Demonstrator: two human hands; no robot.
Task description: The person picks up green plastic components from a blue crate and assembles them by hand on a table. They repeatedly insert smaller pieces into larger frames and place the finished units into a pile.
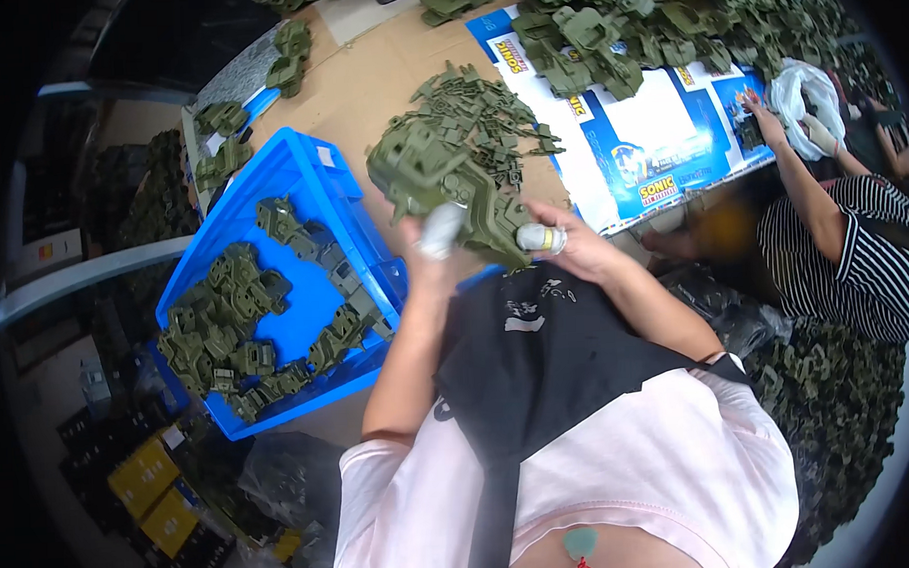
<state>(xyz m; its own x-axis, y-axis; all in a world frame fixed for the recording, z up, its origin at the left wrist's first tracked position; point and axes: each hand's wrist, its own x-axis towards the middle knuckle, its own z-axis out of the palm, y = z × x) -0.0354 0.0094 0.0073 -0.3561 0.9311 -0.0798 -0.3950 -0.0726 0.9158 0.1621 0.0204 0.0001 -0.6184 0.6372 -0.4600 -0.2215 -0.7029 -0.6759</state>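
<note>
Between my two hands is a large olive-green moulded plastic part (456, 189), shaped like a toy vehicle body, raised above the cardboard-covered table. My left hand (425, 247) grips its near left side, somewhat blurred, with most fingers hidden behind it. At the lower right end, my right hand (575, 246) holds it with the thumb in front. Each thumb has a white wrapping. Just beyond the part lies a heap of small green plastic pieces (488, 108).
On the left stands a blue bin (290, 150) with several green vehicle parts inside. More green parts (606, 28) are piled at the far right of the table, near printed blue-and-white sheets (660, 147). A co-worker in a striped top (834, 251) sits to the right.
</note>
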